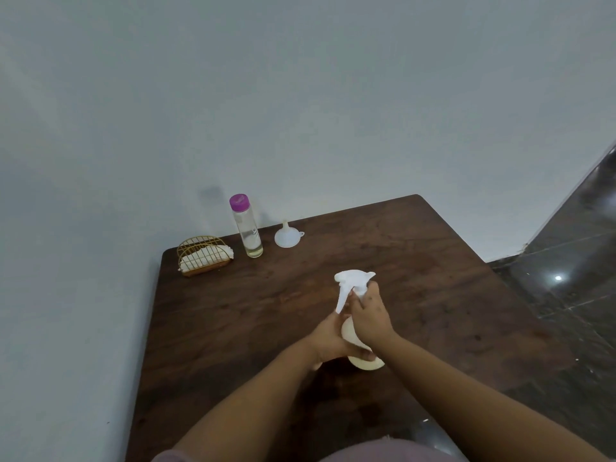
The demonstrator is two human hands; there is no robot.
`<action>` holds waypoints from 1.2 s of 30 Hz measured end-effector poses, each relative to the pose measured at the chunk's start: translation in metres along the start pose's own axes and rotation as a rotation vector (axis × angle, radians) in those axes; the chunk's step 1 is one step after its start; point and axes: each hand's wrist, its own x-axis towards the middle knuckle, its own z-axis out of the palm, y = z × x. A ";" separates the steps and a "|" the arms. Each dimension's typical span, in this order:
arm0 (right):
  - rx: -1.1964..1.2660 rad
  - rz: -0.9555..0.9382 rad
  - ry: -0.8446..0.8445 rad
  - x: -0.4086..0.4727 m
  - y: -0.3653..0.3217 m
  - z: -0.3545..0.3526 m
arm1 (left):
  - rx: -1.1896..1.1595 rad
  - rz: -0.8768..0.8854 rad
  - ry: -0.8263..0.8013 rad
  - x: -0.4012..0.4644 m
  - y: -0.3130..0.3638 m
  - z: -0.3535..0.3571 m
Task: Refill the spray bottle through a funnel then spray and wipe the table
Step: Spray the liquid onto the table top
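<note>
On the brown table (433, 261), a gold rack (202, 256) with white napkins (203, 260), a tall bottle (247, 226) with a little liquid and a white funnel (287, 235) stand at the back, while near the middle the left hand (328, 340) wraps the spray bottle (350, 331) and the right hand (370, 315) grips its neck.

spray bottle (353, 285) white/cream | cap (239, 200) purple | table (416, 261) dk brown woodgrain

spray bottle (353, 331): white, upright, mid-table | funnel (287, 235): inverted, far edge
</note>
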 end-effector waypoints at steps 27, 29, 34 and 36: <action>0.216 -0.040 -0.266 -0.025 0.011 -0.039 | -0.058 -0.003 0.009 -0.019 0.034 0.046; 0.251 0.029 -0.193 -0.024 0.021 -0.042 | -0.057 -0.065 0.032 -0.014 0.021 0.056; 0.091 0.296 -0.161 -0.006 0.043 -0.049 | -0.205 -0.154 0.000 -0.004 0.009 0.096; -0.027 0.330 -0.125 -0.004 0.050 -0.051 | -0.310 -0.208 -0.011 -0.003 0.008 0.108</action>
